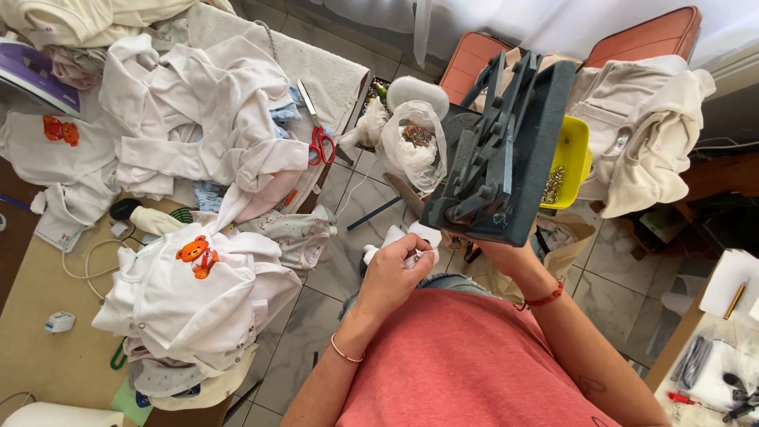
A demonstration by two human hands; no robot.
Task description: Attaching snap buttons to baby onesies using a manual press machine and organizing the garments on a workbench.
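My left hand (393,273) is closed on a small white garment (411,235) held just under the dark grey hand press (496,146). My right hand (506,255) reaches under the press's base and is mostly hidden by it; only the wrist with a red cord bracelet (545,299) shows. I cannot see what its fingers hold. The press stands in front of me, its lever arms pointing up and away.
A pile of white baby clothes (198,292) with an orange bear patch lies on the table at left. More white clothes (205,111) and red-handled scissors (318,134) sit further back. A yellow tray (571,158) of metal snaps, a plastic bag (411,146) and cream garments (644,134) surround the press.
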